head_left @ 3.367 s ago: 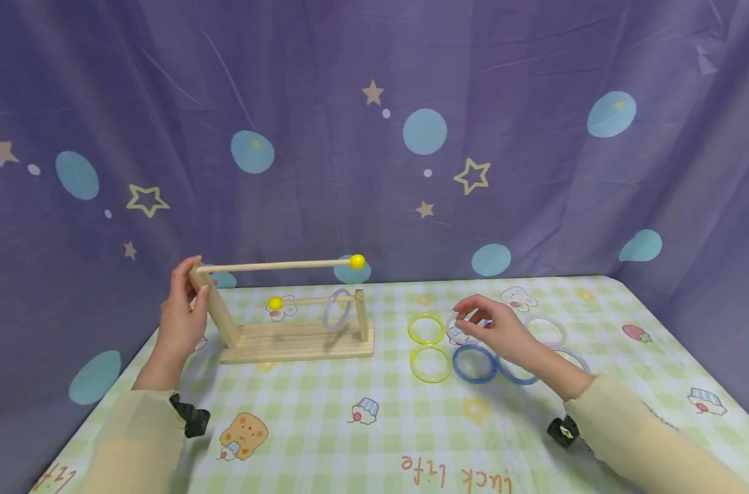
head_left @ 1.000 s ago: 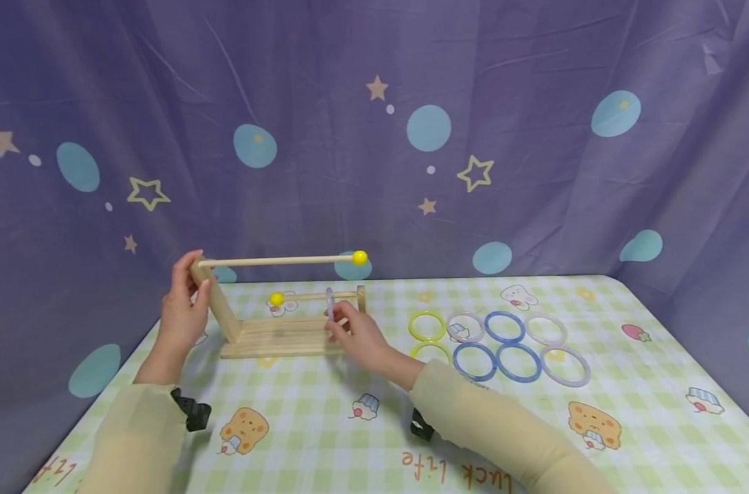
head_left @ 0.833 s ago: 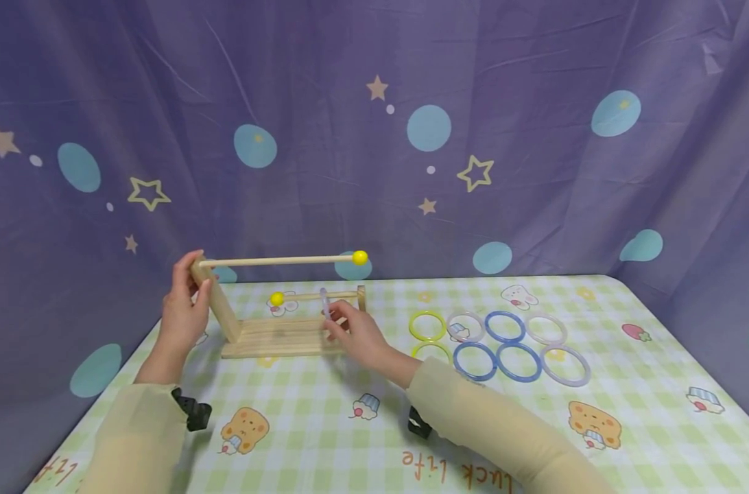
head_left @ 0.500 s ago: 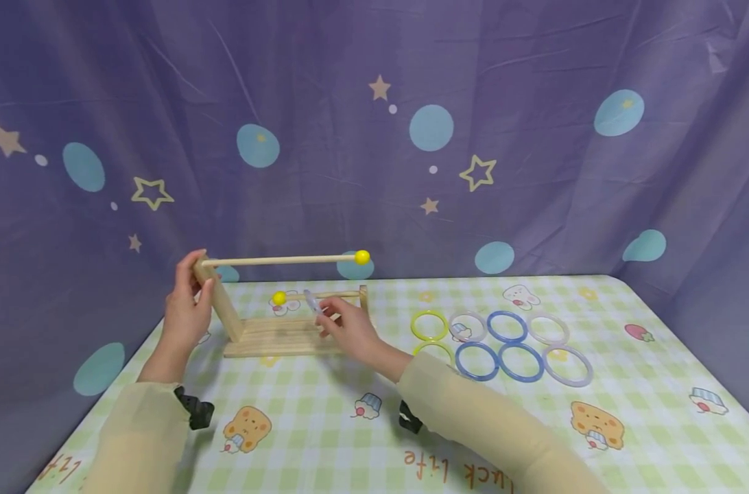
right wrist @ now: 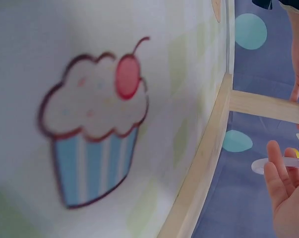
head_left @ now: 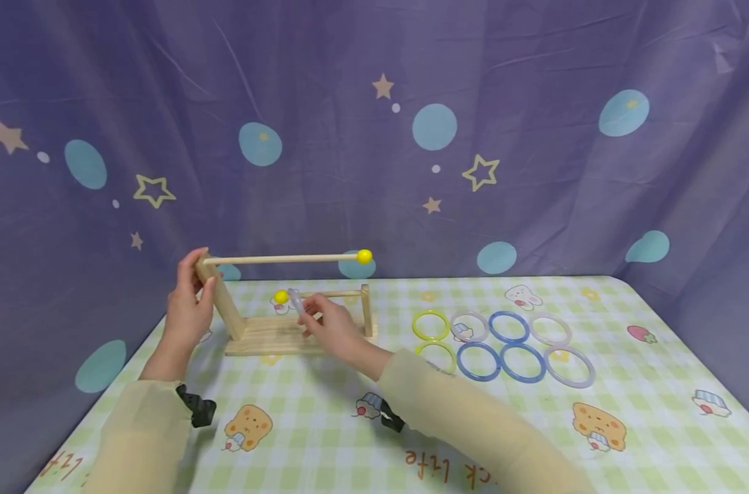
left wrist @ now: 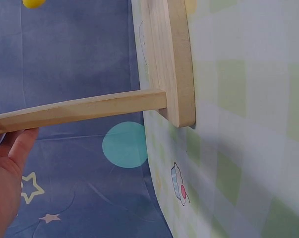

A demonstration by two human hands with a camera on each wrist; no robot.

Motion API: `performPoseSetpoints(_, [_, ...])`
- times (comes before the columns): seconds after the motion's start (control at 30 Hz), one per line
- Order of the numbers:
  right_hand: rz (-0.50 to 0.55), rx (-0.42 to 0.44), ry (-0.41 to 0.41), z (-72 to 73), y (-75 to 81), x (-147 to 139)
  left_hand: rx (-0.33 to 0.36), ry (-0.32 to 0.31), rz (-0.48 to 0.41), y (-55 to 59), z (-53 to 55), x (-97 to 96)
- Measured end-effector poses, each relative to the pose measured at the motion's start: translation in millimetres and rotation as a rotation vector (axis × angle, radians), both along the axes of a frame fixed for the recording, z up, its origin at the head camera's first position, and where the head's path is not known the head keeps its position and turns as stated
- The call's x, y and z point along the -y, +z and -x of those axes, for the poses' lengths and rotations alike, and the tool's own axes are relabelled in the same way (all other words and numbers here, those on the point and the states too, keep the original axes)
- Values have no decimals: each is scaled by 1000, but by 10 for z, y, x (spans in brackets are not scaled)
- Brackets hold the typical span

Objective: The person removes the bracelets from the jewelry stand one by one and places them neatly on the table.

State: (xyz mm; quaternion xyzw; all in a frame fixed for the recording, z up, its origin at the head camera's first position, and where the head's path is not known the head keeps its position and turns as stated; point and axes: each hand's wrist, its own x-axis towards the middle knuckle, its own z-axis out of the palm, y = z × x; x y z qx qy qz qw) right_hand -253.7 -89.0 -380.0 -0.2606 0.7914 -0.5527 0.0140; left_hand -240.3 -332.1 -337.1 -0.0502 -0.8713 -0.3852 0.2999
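A wooden stand [head_left: 269, 336] has a tall post [head_left: 228, 309] at its left and a short post [head_left: 366, 312] at its right. My left hand [head_left: 191, 305] grips the tall post near its top, thumb toward me. My right hand [head_left: 336, 331] pinches a pale translucent ring [head_left: 295, 300] at the lower dowel [head_left: 334, 294], close beside the yellow ball [head_left: 280, 296] on its free end. In the right wrist view the same ring [right wrist: 259, 166] shows between thumb and fingers. Above runs the upper dowel [head_left: 282, 259], bare, tipped by another yellow ball [head_left: 364, 256].
Right of the stand, two rows of rings lie flat on the checked tablecloth [head_left: 325, 439]: yellow rings [head_left: 431, 325], blue rings [head_left: 479, 361] and pale rings [head_left: 570, 366]. My right sleeve [head_left: 461, 418] crosses in front of them. A patterned curtain [head_left: 325, 192] hangs behind the table.
My right hand has come from the rings on the right to the lower dowel, taken the pale ring near the short post and moved it left to the ball. My left hand keeps its grip.
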Motion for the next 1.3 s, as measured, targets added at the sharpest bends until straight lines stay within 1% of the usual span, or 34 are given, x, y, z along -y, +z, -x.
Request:
performPoseSetpoints(0.07, [-15,-7,-7,-7,23,32,-4,0,3,1,8,-4])
performPoseSetpoints(0.2, [-50,-51,-20,-5,62,88,-11,1,-2,-1,22,-18])
performPoseSetpoints(0.37, [-89,-81,-21,-8,59,115,-12,-9,-12,0,37,-41])
performPoseSetpoints(0.47, [-95,-91,-11,-19,44,110,-17,-14,-9,7,47,-47])
performPoseSetpoints(0.57, [-70,-98,4,-30,40,86,-23,-12,-5,14,53,-49])
performPoseSetpoints(0.73, [-19,-107,27,-52,59,-2,-13,-8,-4,20,43,-52])
performPoseSetpoints(0.87, [2,-114,38,-79,78,-93,-8,-8,-3,22,27,-51])
performPoseSetpoints(1.03, [-21,-155,60,-131,79,-223,2,-8,-5,15,15,-35])
performPoseSetpoints(1.17, [-41,-194,98,-191,69,-352,11,3,-9,5,13,-17])
performPoseSetpoints(1.3, [-73,-242,130,-249,83,-493,7,10,-6,-5,16,-4])
